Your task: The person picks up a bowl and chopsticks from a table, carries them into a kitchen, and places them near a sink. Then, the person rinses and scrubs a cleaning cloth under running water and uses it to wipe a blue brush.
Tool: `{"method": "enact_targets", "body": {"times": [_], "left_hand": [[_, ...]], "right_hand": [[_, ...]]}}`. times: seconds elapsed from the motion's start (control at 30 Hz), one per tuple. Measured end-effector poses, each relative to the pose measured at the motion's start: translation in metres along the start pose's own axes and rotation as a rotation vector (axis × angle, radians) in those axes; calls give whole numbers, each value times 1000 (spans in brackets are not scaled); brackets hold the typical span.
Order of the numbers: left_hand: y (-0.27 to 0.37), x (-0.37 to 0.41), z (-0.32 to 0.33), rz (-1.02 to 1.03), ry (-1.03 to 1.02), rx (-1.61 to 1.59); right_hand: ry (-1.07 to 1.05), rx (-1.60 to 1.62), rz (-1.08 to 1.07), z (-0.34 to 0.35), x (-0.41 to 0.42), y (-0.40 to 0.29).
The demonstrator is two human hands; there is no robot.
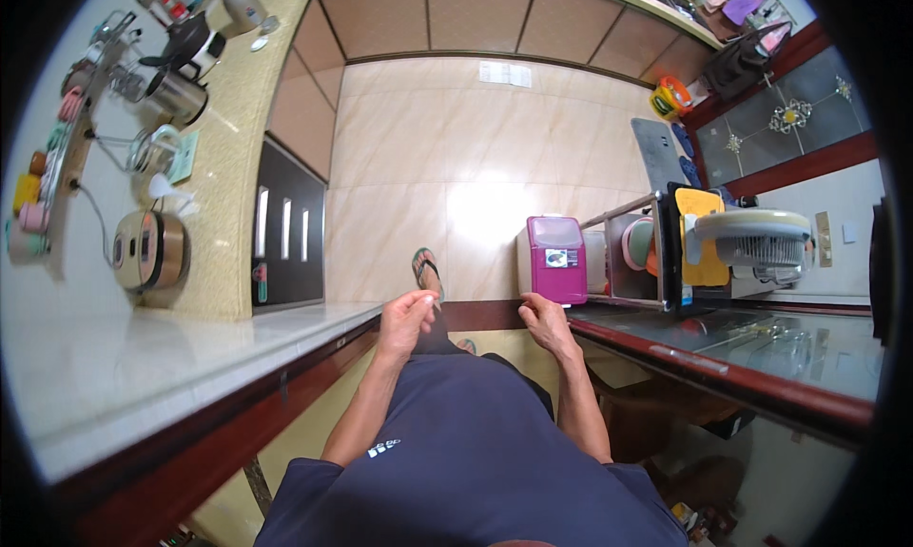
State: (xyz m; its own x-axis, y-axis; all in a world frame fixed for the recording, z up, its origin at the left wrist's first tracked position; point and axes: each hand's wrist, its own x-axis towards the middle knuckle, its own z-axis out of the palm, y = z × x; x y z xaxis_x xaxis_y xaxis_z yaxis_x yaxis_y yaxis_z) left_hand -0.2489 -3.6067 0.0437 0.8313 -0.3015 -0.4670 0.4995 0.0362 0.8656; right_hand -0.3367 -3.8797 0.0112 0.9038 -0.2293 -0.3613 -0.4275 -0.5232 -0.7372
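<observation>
My left hand (406,323) is raised in front of my body with the thumb and fingertips drawn together; whether something small is between them cannot be told. Below it is a foot in a flip-flop (426,265) on the tiled floor (389,147). My right hand (548,324) has its fingers loosely curled, with no object seen in it. Nearest to that hand is a bin with a magenta front (558,279) and a clear lid, just beyond it in the view. Both hands are apart from each other.
A doorway threshold (478,316) crosses under me. To the left, a counter (228,190) holds a rice cooker (151,251) and kettles. On the right stand a metal rack (663,251), a fan (752,236) and a sliding glass door (792,347). A grey mat (656,154) lies farther off.
</observation>
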Motion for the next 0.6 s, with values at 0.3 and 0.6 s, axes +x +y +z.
{"method": "enact_targets", "body": {"times": [0.3, 0.6], "left_hand": [[131, 184, -9, 42, -45, -15], [219, 370, 28, 85, -182, 102]], "right_hand": [[-2, -179, 69, -59, 144, -50], [114, -109, 151, -119, 278, -65]]}}
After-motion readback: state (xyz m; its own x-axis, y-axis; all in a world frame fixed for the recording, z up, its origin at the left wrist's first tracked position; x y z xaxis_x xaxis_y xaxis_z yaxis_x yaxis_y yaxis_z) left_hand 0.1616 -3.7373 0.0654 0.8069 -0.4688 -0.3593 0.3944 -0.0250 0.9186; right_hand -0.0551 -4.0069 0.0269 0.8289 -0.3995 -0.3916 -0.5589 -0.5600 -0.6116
